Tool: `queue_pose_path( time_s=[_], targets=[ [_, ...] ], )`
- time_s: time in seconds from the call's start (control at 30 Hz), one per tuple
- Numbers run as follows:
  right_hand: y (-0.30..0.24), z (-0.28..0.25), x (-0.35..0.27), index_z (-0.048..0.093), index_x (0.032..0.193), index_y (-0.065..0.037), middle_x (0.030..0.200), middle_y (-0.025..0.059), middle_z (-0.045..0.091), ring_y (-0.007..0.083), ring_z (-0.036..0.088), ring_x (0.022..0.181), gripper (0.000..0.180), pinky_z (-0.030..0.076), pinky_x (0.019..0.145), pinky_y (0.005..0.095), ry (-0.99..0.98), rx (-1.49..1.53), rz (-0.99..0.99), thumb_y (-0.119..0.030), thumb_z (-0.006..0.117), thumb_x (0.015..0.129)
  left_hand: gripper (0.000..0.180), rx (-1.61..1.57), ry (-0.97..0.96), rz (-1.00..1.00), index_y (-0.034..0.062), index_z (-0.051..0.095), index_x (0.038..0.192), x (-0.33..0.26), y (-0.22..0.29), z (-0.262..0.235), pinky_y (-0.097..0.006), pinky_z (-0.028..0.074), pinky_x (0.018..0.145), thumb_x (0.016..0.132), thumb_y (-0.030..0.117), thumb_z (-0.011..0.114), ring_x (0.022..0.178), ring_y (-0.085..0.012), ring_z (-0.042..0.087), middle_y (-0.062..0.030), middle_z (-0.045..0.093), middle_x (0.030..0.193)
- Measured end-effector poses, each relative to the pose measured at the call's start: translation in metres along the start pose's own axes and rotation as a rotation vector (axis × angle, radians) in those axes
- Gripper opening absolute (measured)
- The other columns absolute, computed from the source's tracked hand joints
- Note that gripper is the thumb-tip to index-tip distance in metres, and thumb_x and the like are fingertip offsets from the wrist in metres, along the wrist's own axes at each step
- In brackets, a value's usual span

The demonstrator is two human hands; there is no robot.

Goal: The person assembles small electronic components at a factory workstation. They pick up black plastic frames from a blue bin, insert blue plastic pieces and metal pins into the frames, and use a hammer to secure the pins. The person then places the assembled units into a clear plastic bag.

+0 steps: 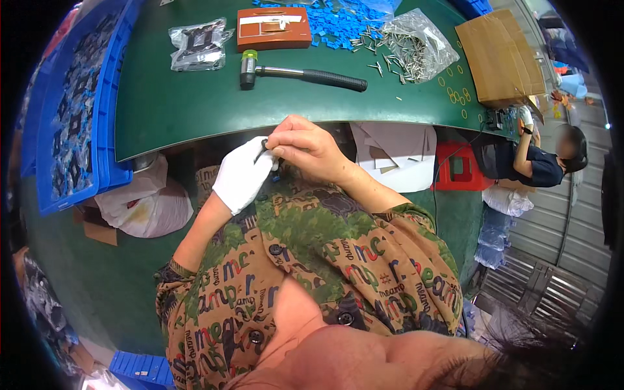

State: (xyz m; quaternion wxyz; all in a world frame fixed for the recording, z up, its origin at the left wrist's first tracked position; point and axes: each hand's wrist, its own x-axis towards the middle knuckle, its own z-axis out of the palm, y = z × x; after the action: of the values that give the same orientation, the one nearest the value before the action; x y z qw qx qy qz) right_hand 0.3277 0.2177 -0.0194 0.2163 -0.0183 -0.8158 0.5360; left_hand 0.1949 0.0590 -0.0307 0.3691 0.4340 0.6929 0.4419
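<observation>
head view: both hands meet just below the near edge of the green desk [195, 110], in front of the person's chest. the left hand [242, 175], in a white glove, is closed around a small dark part [262, 151]; only its thin dark tip shows above the glove, slanting up and to the right. the bare right hand [305, 144] sits just to the right of it and touching, fingers curled in a tight pinch at the tip of that part; what, if anything, is between the fingertips is too small to tell. so the part lies to the left of the right hand, and the left hand is the nearer one, since it carries it.

on the desk, well apart and farther away: one hammer [296, 73] with a black grip, lying left to right, head to the left; one brown box [273, 28] beyond it; one clear bag [198, 44] with dark parts to its left; one open bag of small metal pins [409, 47] to the right, many spilled, too many to count; a heap of small blue pieces [338, 23]; one cardboard box [500, 58] far right. one blue crate [78, 110] stands on the left. another person [539, 162] sits at the right.
</observation>
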Motion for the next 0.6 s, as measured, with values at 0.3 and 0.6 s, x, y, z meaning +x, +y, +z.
queue_pose_path(
  time_s=[0.3,0.6],
  targets=[
    [0.009,0.009,0.003,0.073,0.104,-0.007,0.094,0.0057,0.068,0.024,0.065,0.091,0.011,0.051,0.084,0.0368,0.05,-0.133,0.0,-0.01,0.071,0.093,0.026,0.149,-0.001,0.065,0.0005,0.065,0.118,0.0,-0.003,-0.003,-0.045,0.054,0.082,0.1,0.017,0.055,0.093,-0.0448,0.065,-0.0249,0.068,0.099],
    [0.007,0.001,0.013,0.072,0.115,-0.015,0.098,-0.0029,0.068,0.0198,0.065,0.095,0.024,0.044,0.086,0.0352,-0.048,-0.47,-0.204,-0.015,0.074,0.09,0.031,-0.306,-0.253,-0.194,0.0061,0.073,0.12,-0.014,0.001,-0.041,-0.024,0.048,0.066,0.107,0.028,0.056,0.072,-0.0059,0.057,0.0016,0.069,0.085]
  ],
)
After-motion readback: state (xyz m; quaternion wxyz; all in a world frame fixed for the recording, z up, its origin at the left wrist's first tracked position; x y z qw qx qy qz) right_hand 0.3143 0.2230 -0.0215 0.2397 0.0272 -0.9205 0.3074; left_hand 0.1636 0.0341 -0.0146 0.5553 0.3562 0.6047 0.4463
